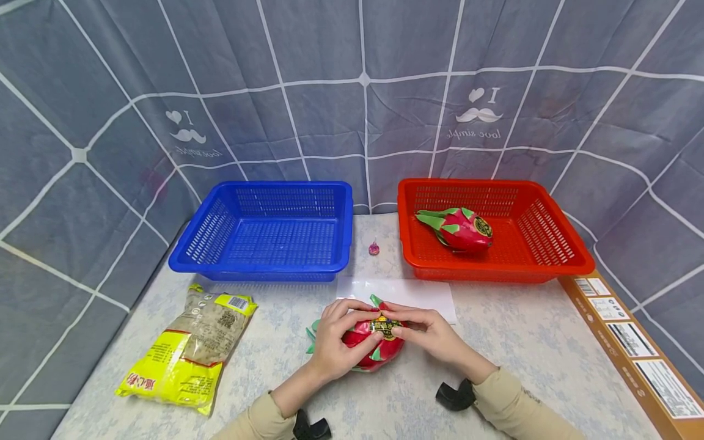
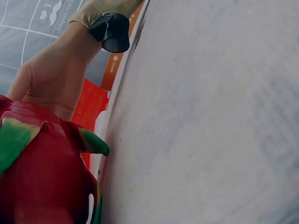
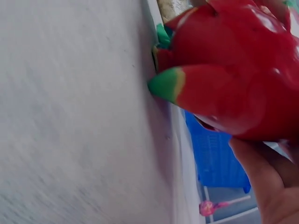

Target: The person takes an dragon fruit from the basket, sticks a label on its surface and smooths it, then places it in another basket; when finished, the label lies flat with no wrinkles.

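A red dragon fruit (image 1: 379,354) with green-tipped scales lies on the table in front of me, its leafy end to the left. A black and gold label (image 1: 384,327) shows on its upper side. My left hand (image 1: 338,339) grips the fruit from the left, thumb and fingertips at the label. From the right, my right hand (image 1: 426,330) holds the fruit, its fingers and thumb at the label's right edge. In the left wrist view the fruit (image 2: 46,172) hides part of the right hand (image 2: 58,79). The fruit (image 3: 233,84) fills the upper right of the right wrist view.
A blue basket (image 1: 258,269) stands back left. In the red basket (image 1: 550,263), back right, lies another labelled dragon fruit (image 1: 464,231). Between them is a small pink lollipop (image 1: 374,248). A white sheet (image 1: 434,296) lies behind my hands, a yellow bag (image 1: 192,354) left, a brown box (image 1: 632,348) right.
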Tool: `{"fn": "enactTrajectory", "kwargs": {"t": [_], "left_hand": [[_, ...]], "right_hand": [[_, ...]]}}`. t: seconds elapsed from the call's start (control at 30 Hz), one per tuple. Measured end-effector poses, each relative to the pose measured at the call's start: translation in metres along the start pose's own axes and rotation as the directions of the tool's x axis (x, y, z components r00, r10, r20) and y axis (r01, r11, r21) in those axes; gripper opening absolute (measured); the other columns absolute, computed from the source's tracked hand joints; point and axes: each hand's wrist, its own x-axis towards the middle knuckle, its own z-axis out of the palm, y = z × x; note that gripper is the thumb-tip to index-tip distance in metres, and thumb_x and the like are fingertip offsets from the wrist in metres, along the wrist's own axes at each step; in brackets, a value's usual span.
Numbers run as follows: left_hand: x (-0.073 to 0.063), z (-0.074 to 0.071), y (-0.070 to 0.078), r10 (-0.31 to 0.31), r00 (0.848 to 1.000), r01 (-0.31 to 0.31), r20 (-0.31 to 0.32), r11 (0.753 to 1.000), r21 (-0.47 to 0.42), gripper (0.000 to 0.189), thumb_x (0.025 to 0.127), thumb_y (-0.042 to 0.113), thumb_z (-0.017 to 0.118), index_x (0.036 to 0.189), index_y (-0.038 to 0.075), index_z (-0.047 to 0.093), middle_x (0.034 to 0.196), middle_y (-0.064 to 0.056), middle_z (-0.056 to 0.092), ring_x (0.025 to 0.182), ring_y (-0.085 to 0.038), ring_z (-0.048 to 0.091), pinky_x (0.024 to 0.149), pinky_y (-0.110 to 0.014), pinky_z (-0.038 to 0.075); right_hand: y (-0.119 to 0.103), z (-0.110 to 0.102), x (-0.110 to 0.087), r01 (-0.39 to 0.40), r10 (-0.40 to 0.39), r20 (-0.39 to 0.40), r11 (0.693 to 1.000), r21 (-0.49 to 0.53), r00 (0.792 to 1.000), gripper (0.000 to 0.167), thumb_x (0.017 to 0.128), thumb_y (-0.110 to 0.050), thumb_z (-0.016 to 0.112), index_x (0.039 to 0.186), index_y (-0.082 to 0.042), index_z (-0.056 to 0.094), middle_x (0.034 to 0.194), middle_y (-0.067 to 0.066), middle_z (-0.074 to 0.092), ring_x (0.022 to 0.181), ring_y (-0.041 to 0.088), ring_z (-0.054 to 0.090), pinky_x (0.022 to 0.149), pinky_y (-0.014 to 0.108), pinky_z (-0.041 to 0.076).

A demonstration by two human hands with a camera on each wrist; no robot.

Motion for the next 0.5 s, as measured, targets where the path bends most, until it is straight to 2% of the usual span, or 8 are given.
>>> {"fn": "enactTrajectory", "kwargs": {"t": [0.13,0.2,0.27,0.37,0.5], "left_hand": [[0.0006,-0.0007,0.0005,-0.022,1.0,0.022,-0.002,0.999,-0.049,0.02,0.079,0.023,0.072,0.098,0.015,0.072,0.102,0.0,0.064,0.097,-0.017,0.057,0.084,-0.039,0.04],[0.0006,-0.0012,0.0011,-0.03,1.0,0.03,0.0,0.998,-0.057,0.02,0.079,0.02,0.071,0.098,0.015,0.073,0.102,0.001,0.064,0.097,-0.017,0.057,0.084,-0.039,0.04],[0.0003,-0.0012,0.0009,-0.028,1.0,0.028,0.0,0.998,-0.062,0.019,0.079,0.018,0.07,0.097,0.015,0.073,0.102,0.001,0.064,0.097,-0.017,0.057,0.084,-0.039,0.04],[-0.0005,-0.0007,-0.0006,-0.008,1.0,0.007,-0.006,0.998,-0.068,0.019,0.078,0.014,0.069,0.097,0.014,0.073,0.101,0.0,0.064,0.096,-0.018,0.057,0.084,-0.039,0.04],[-0.0006,-0.0005,-0.0016,0.018,1.0,-0.02,-0.023,0.995,-0.095,0.02,0.075,0.009,0.072,0.094,0.011,0.074,0.099,-0.004,0.065,0.095,-0.022,0.058,0.083,-0.041,0.04]], "right_hand": [[-0.0009,-0.0045,0.0007,-0.022,0.018,0.061,0.998,0.058,0.998,0.033,0.093,-0.002,0.054,0.126,-0.002,0.058,0.138,0.018,0.045,0.129,0.01,0.04,0.101,0.022,0.035],[-0.0005,-0.0051,0.0009,-0.024,0.02,0.061,0.997,0.075,0.998,0.033,0.093,-0.002,0.053,0.126,-0.002,0.059,0.138,0.017,0.046,0.129,0.01,0.04,0.101,0.022,0.035],[0.0006,-0.0048,0.0011,-0.005,0.002,0.04,0.996,0.094,0.999,0.032,0.092,-0.001,0.055,0.124,-0.001,0.06,0.136,0.018,0.048,0.127,0.01,0.043,0.099,0.023,0.037],[0.003,-0.0031,0.0012,0.065,-0.064,-0.011,0.993,0.101,0.998,0.029,0.088,0.005,0.06,0.116,0.004,0.063,0.129,0.023,0.053,0.122,0.011,0.049,0.093,0.024,0.044],[0.0048,-0.0011,0.0011,0.155,-0.149,-0.071,0.985,0.077,0.986,0.026,0.081,0.011,0.065,0.106,0.006,0.068,0.119,0.027,0.057,0.116,0.014,0.055,0.086,0.025,0.048]]}}
